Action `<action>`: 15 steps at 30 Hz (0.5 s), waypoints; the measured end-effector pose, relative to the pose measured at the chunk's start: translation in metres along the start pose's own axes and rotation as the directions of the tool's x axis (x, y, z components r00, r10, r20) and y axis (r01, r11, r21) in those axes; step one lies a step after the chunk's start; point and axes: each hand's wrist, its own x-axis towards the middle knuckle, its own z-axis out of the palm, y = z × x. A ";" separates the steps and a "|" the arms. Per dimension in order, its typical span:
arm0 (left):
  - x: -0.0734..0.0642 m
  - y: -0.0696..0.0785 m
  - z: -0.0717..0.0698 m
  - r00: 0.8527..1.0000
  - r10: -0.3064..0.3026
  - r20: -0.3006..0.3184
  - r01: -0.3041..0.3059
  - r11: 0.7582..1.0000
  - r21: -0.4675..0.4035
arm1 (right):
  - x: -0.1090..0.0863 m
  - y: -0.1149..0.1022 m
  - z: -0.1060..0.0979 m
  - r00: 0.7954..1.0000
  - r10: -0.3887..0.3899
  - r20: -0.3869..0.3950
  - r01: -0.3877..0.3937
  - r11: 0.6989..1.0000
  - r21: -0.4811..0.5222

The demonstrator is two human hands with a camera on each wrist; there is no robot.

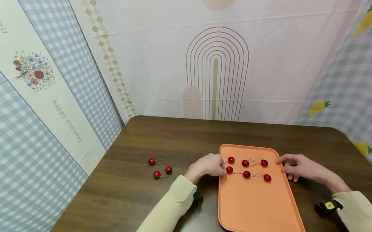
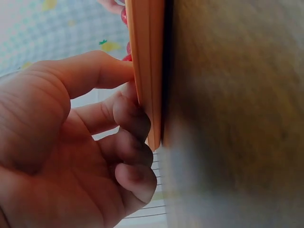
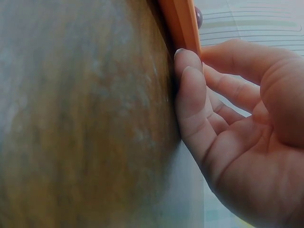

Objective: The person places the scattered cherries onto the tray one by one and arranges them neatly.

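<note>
An orange rectangular tray [image 1: 260,209] lies on the table in the head view. On its far half, several red cherries [image 1: 246,174] with stems sit in two rows. My left hand [image 1: 210,164] grips the tray's left rim. In the left wrist view its thumb [image 2: 102,71] laps over the rim, with curled fingers [image 2: 135,116] against the outer side. Opposite it, my right hand [image 1: 307,169] pinches the right rim, thumb [image 3: 237,57] on top and fingertips [image 3: 190,85] outside. The cherries are mostly hidden behind the rim in both wrist views.
Three more cherries [image 1: 157,174] lie on the brown wooden table [image 1: 120,197], left of my left hand. A patterned cloth [image 1: 164,58] hangs behind the table's far edge, and checked cloth [image 1: 360,87] hangs at the right. Dark wrist devices [image 1: 322,209] sit under both forearms.
</note>
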 end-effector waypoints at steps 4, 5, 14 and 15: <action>-0.001 0.002 0.001 1.000 -0.012 0.029 0.011 1.000 0.017 | 0.001 0.000 0.000 1.000 -0.002 0.005 0.002 1.000 0.005; -0.001 0.002 0.001 0.999 -0.012 0.039 0.012 1.000 0.018 | 0.001 0.000 0.000 1.000 -0.003 0.006 0.003 1.000 0.007; 0.000 0.003 0.000 0.998 -0.002 0.064 -0.002 0.998 0.061 | 0.000 -0.001 0.000 1.000 -0.007 0.006 0.007 1.000 0.011; 0.000 0.003 0.000 0.998 -0.002 0.064 -0.002 0.998 0.065 | 0.000 -0.001 0.000 1.000 -0.007 0.006 0.007 1.000 0.012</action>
